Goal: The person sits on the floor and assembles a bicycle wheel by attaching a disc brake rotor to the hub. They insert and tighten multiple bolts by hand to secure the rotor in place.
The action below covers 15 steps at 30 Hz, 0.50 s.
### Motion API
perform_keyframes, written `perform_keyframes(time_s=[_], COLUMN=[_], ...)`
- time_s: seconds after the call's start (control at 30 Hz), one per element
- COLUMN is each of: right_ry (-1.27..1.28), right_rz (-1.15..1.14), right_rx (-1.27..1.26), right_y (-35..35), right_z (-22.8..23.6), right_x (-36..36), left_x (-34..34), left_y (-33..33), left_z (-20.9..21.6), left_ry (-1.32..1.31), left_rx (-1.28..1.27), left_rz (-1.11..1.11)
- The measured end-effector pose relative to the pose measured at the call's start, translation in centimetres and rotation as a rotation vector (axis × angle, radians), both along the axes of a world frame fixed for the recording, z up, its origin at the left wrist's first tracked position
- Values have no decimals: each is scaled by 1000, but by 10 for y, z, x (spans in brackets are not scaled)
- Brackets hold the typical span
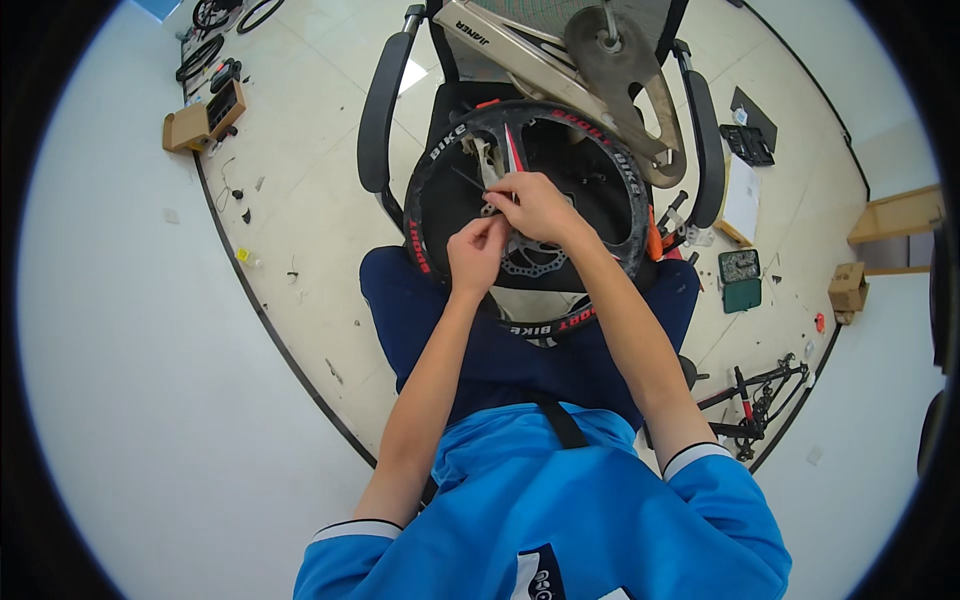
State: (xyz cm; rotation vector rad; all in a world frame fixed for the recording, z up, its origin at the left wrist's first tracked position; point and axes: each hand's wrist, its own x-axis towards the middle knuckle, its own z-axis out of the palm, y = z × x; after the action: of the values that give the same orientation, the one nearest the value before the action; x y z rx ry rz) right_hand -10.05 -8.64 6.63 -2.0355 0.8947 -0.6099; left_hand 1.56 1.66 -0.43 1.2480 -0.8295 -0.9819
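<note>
A black bicycle wheel (427,165) with red and white lettering lies across the seat of an office chair and my thighs. Inside its rim, a silver disc brake rotor (533,268) shows below my hands. My right hand (540,208) is closed in a pinch over the wheel's middle, on a thin dark rod (467,180) that sticks out to the left. Close beside it, my left hand (476,256) pinches its fingertips together near the hub. What those fingertips hold is hidden. Just beyond the wheel, a pale bicycle frame (530,55) with a large round disc rests on the chair.
Black armrests (388,115) flank the wheel. On the floor to the right lie an opened green case (740,280), a black tool case (750,145) and a dark bike frame (755,405). At far left stand an opened cardboard box (188,127) and loose wheels (202,58).
</note>
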Motion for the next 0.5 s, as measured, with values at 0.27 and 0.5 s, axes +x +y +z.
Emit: perform_keyframes(time_s=[0.27,0.5], right_ry=[-217,66], right_rz=[-90,-95], right_rx=[526,239], right_y=[42,73], right_z=[13,18], right_x=[-43,-74], left_x=[23,10], left_y=[24,24], left_z=[36,62], left_ry=[408,-812], left_rx=[22,-282], left_rz=[7,-305])
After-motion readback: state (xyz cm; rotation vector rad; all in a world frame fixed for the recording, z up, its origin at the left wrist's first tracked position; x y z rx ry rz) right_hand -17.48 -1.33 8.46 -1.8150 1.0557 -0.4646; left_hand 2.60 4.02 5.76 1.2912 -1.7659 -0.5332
